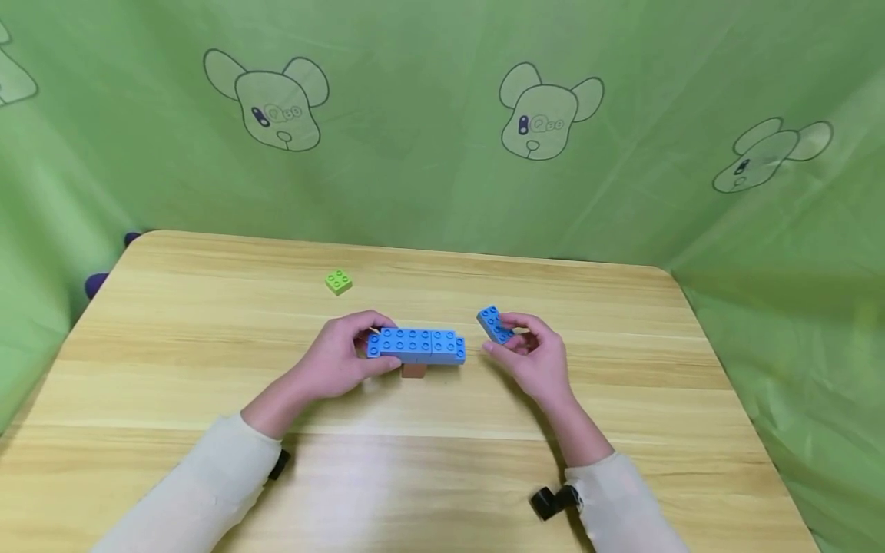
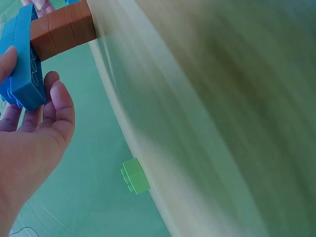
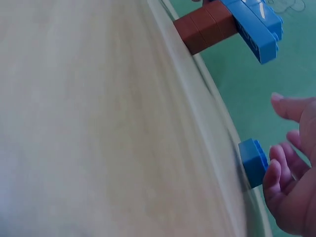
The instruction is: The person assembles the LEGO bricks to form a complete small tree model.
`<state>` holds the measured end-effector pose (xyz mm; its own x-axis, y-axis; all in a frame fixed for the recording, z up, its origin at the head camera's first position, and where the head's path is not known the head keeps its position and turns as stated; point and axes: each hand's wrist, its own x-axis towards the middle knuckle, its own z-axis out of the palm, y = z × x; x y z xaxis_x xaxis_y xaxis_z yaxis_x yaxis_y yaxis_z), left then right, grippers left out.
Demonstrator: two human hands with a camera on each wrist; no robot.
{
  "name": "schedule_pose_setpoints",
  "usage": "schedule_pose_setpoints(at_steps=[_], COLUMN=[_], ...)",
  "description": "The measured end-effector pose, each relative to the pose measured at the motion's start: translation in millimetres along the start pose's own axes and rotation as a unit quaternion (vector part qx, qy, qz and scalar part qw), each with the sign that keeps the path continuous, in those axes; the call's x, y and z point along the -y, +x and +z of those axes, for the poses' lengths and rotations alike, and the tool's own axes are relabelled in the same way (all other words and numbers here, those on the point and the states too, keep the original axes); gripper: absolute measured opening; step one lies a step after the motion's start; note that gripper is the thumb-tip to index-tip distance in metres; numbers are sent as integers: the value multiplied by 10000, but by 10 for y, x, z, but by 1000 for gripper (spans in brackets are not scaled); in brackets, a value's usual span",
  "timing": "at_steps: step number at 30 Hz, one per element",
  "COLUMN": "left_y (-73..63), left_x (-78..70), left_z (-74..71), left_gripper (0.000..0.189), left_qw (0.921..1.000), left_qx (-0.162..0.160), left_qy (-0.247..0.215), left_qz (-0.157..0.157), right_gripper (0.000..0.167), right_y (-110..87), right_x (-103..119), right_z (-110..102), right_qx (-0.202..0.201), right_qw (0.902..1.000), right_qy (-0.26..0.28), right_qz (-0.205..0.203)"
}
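A built piece of toy bricks stands on the table: a brown column point(image 2: 63, 28) of stacked bricks carries a wider top of blue bricks point(image 1: 415, 346). My left hand point(image 1: 349, 353) grips the left end of that blue top, thumb on the near side and fingers behind. To the right, a separate blue brick point(image 1: 493, 324) lies studs up on the table. Over its right end reaches my right hand point(image 1: 539, 357), fingers beside the brick and thumb apart from it in the right wrist view. Whether a fingertip touches the brick, I cannot tell.
A lime green brick point(image 1: 338, 282) lies farther back on the wooden table point(image 1: 442, 476), left of the built piece. Behind the table's far edge hangs a green curtain point(image 1: 415, 153) with printed bear heads. Each sleeve has a black device near the cuff.
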<state>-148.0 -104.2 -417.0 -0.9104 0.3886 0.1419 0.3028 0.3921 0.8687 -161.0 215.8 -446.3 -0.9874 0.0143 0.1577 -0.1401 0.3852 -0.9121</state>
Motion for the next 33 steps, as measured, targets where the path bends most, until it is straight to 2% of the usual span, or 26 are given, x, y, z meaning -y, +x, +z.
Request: schedule_pose_setpoints(at_steps=[5, 11, 17, 24, 28, 33], left_y=[-7, -9, -1, 11, 15, 20], left_x=[3, 9, 14, 7, 14, 8], left_z=[-3, 4, 19, 21, 16, 5], left_gripper=[36, 36, 37, 37, 37, 39], left_qw=[10000, 10000, 10000, 9998, 9998, 9998], left_qx=[-19, -8, -22, -6, -6, 11], left_qy=[17, -43, -67, -207, -186, -181], left_qz=[-12, -5, 46, -39, -45, -131], right_gripper=[47, 49, 50, 42, 41, 36], right_y=[44, 64, 66, 85, 100, 110], right_x=[-61, -99, -109, -123, -113, -86], right_z=[3, 8, 9, -2, -8, 1], right_qx=[-354, -590, -536, -386, -377, -461], right_qw=[9979, 9944, 9918, 9860, 9845, 9878], right_qy=[-297, -623, -969, -1437, -1438, -977], right_qz=[453, 620, 639, 752, 930, 1125])
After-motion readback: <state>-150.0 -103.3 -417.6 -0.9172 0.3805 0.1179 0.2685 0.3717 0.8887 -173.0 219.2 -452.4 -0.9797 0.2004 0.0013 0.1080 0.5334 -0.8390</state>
